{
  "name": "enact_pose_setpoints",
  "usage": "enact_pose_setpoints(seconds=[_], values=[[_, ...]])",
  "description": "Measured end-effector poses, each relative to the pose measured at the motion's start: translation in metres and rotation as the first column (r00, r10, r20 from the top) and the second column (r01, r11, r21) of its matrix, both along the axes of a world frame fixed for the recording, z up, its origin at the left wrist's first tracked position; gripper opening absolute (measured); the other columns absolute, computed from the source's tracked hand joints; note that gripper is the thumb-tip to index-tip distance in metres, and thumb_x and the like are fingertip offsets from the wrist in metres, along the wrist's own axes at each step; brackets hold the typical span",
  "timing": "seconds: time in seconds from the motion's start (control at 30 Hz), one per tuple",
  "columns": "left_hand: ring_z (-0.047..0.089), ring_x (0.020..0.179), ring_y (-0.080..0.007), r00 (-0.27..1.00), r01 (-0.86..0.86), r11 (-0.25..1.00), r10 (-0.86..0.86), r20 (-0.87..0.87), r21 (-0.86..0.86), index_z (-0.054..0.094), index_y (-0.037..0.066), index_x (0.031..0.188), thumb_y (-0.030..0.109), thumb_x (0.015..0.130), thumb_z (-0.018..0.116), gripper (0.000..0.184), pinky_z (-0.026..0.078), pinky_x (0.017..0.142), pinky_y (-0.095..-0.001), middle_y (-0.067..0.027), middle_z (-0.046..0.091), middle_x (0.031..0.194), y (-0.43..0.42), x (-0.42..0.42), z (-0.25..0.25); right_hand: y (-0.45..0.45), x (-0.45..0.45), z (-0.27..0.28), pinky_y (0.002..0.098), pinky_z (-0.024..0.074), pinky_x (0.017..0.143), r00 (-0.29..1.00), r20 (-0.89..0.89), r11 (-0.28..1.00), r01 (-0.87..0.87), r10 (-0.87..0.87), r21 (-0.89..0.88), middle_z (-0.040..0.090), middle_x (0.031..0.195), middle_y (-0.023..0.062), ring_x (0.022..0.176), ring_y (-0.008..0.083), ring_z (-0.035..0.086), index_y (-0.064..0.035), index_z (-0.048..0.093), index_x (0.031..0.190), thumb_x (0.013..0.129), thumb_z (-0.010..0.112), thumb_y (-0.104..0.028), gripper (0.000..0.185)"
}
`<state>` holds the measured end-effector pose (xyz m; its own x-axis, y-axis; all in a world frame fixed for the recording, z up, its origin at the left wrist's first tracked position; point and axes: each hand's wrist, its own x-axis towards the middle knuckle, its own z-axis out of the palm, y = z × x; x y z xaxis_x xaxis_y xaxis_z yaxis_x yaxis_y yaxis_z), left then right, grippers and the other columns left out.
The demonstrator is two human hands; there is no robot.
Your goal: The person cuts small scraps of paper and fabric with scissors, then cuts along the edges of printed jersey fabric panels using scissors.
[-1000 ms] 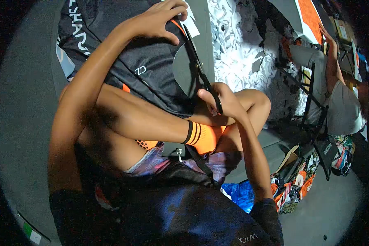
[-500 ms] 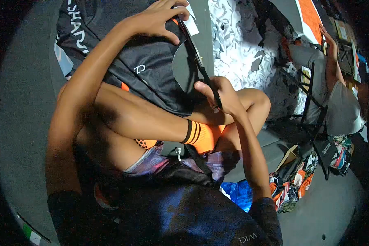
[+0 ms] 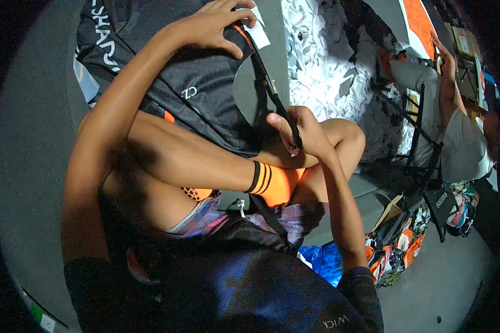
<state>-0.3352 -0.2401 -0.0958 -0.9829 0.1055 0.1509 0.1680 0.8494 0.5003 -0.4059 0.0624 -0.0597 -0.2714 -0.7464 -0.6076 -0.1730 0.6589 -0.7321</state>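
Observation:
In the head view a black garment (image 3: pixel 155 61) with white lettering lies spread in front of my crossed legs. My left hand (image 3: pixel 219 26) rests on its far right part, thumb and fingers apart, beside an orange strip (image 3: pixel 243 34) at the edge. My right hand (image 3: pixel 305 131) grips black-handled scissors (image 3: pixel 271 89) with fingers in the handles. Their blades point away from me, toward the orange strip near my left hand. Whether the blade tips are in the fabric I cannot tell. A white piece (image 3: pixel 258 32) lies just past the blades.
Many white scraps (image 3: pixel 322 66) are heaped to the right. Beyond them a person's arm (image 3: pixel 449 77) reaches toward an orange-and-white sheet (image 3: pixel 419 28), near a folding chair (image 3: pixel 422 127). Colourful cloth pieces (image 3: pixel 400 244) and a blue bag (image 3: pixel 323 263) lie at my right side.
The scissors have drawn back slightly toward me, and more of the orange strip shows beside them. My right hand has shifted a little; my left hand stays in place.

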Motion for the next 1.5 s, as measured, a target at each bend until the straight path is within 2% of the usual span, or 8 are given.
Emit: enact_pose_setpoints(seconds=[0.07,0.23,0.5,0.63,0.73,1.03,1.13,1.5], values=[[0.033,0.125,-0.036,1.0,-0.021,1.0,0.021,0.007,0.006,0.05,0.012,0.122,0.042,0.065,0.076,0.07,0.029,0.103,-0.0452,-0.0162,0.035,0.135,-0.003,0.0,0.001,0.002,-0.001,-0.002,0.0298,0.0353,0.039,0.995,0.097,0.999,0.032,-0.032,-0.001,0.046,0.047,0.0027,0.043,0.0104,0.046,0.0031,0.057,0.063,0.083,0.063,-0.05,0.057],[0.034,0.124,-0.0364,0.997,-0.069,0.997,0.069,0.018,0.016,0.05,0.011,0.12,0.043,0.065,0.077,0.069,0.03,0.103,-0.045,-0.017,0.036,0.134,-0.009,0.001,0.003,-0.003,-0.002,-0.01,0.0284,0.0348,0.037,0.994,0.111,1.0,0.024,-0.024,0.007,0.047,0.047,0.0024,0.041,0.0105,0.048,0.0028,0.057,0.066,0.084,0.062,-0.05,0.056],[0.035,0.122,-0.037,0.995,-0.093,0.995,0.092,0.028,0.031,0.051,0.01,0.119,0.043,0.065,0.077,0.068,0.031,0.101,-0.0447,-0.0182,0.037,0.133,-0.012,0.001,0.003,-0.026,-0.002,0.001,0.0286,0.0355,0.038,0.998,0.046,0.999,0.05,-0.049,-0.019,0.048,0.048,0.003,0.042,0.0111,0.047,0.0037,0.058,0.066,0.083,0.062,-0.05,0.056],[0.036,0.121,-0.0374,0.995,-0.101,0.994,0.1,0.03,0.038,0.051,0.009,0.118,0.043,0.065,0.077,0.068,0.032,0.101,-0.0445,-0.0189,0.037,0.132,-0.012,0.001,0.003,-0.029,-0.003,0.001,0.0271,0.0365,0.038,1.0,-0.001,1.0,0.025,-0.025,0.008,0.048,0.048,0.0035,0.042,0.0131,0.05,-0.0005,0.05,0.061,0.087,0.058,-0.048,0.055],[0.037,0.121,-0.0376,0.994,-0.107,0.993,0.106,0.034,0.043,0.052,0.008,0.117,0.043,0.065,0.077,0.068,0.033,0.1,-0.0444,-0.0193,0.037,0.131,-0.012,0.001,0.004,-0.028,-0.004,-0.004,0.027,0.0351,0.036,0.999,-0.04,0.994,0.028,-0.032,-0.105,0.046,0.047,0.0025,0.041,0.0124,0.049,-0.001,0.05,0.061,0.087,0.059,-0.047,0.054],[0.038,0.119,-0.0384,0.994,-0.105,0.991,0.103,0.029,0.077,0.052,0.006,0.115,0.044,0.065,0.078,0.067,0.034,0.099,-0.044,-0.0207,0.038,0.13,-0.012,0.0,0.003,-0.027,-0.004,0.003,0.0267,0.0327,0.034,0.999,-0.022,0.999,0.032,-0.033,-0.025,0.045,0.046,0.0019,0.038,0.0114,0.047,-0.0016,0.05,0.061,0.086,0.06,-0.048,0.054],[0.038,0.119,-0.0384,0.992,-0.126,0.991,0.124,0.038,0.048,0.052,0.006,0.116,0.044,0.065,0.078,0.068,0.034,0.099,-0.0442,-0.0207,0.038,0.13,-0.014,0.0,0.004,-0.023,-0.005,0.004,0.0263,0.034,0.034,0.999,0.046,1.0,0.01,-0.009,-0.017,0.047,0.046,0.0029,0.039,0.0119,0.048,-0.0009,0.051,0.061,0.086,0.059,-0.049,0.055],[0.037,0.121,-0.0387,0.984,-0.176,0.984,0.174,0.049,0.033,0.052,0.007,0.119,0.046,0.066,0.076,0.07,0.033,0.1,-0.0448,-0.0207,0.038,0.132,-0.023,-0.001,0.004,-0.041,-0.012,0.0,0.0316,0.0394,0.045,0.999,-0.031,0.999,-0.036,0.037,0.015,0.051,0.052,0.0051,0.048,0.0135,0.05,0.0054,0.06,0.068,0.081,0.06,-0.056,0.063]])
